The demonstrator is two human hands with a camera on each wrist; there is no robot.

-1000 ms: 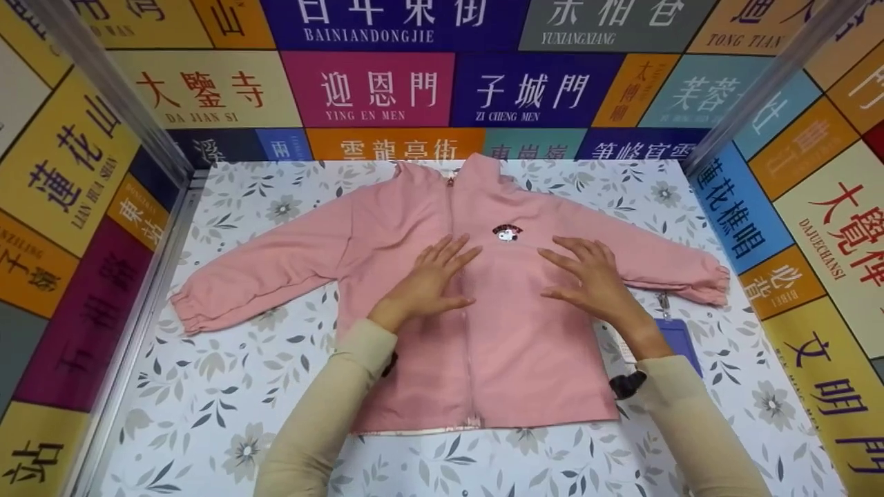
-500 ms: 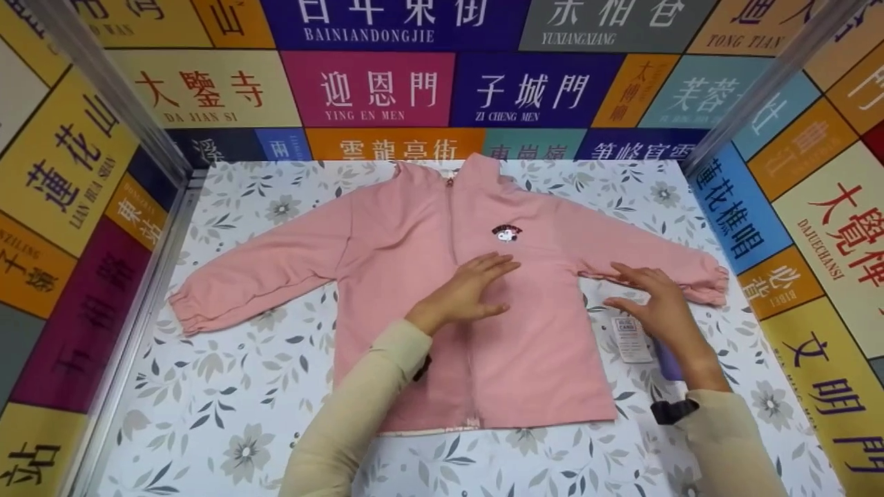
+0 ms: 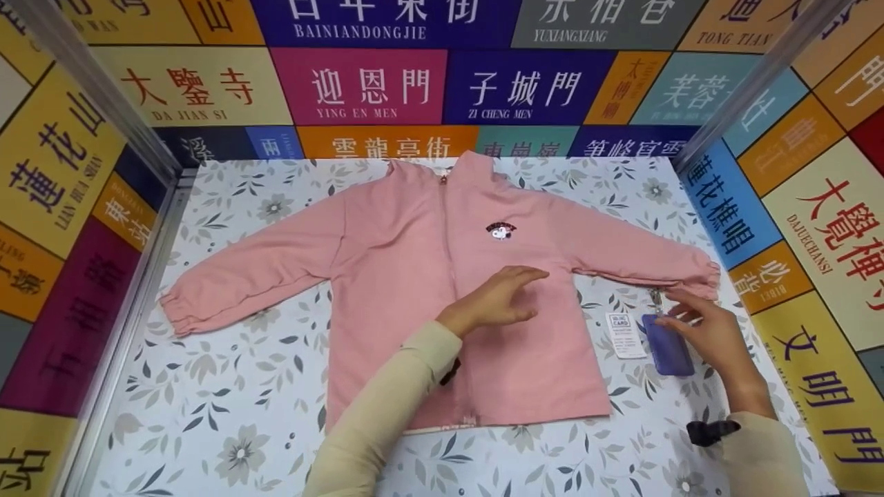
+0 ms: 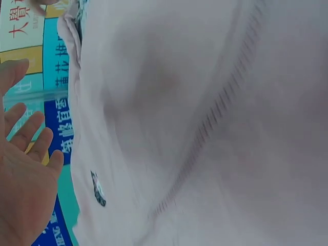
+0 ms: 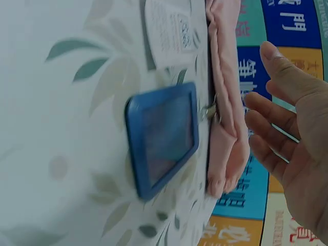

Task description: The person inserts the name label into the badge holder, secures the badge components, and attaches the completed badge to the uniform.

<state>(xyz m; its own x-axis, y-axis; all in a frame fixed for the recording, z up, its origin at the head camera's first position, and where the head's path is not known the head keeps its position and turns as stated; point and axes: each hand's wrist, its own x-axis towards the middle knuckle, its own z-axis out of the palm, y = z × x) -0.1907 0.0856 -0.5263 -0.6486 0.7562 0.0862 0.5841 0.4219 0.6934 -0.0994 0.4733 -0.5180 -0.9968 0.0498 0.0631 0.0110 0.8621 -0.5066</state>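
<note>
A pink zip-up jacket (image 3: pixel 387 290) lies spread flat, front up, sleeves out to both sides, with a small cartoon patch (image 3: pixel 500 230) on its chest. Over the jacket's front my left hand (image 3: pixel 494 300) hovers, fingers relaxed and holding nothing. My right hand (image 3: pixel 715 335) is at the upper end of a blue badge holder (image 3: pixel 670 348), near its metal clip (image 3: pixel 656 298). In the right wrist view the right hand's fingers (image 5: pixel 277 113) are loosely bent and apart from the blue badge holder (image 5: pixel 134 148). A white printed card (image 3: pixel 626 336) lies between jacket and holder.
The table (image 3: pixel 173 428) wears a white leaf-and-flower covering. Panels with large lettering (image 3: pixel 359 86) rise behind it and at both sides. Metal posts (image 3: pixel 117 90) stand at the back corners.
My right hand has moved right and down, off the jacket's chest to the badge holder. My left hand has shifted right and down over the jacket. The card has come into view.
</note>
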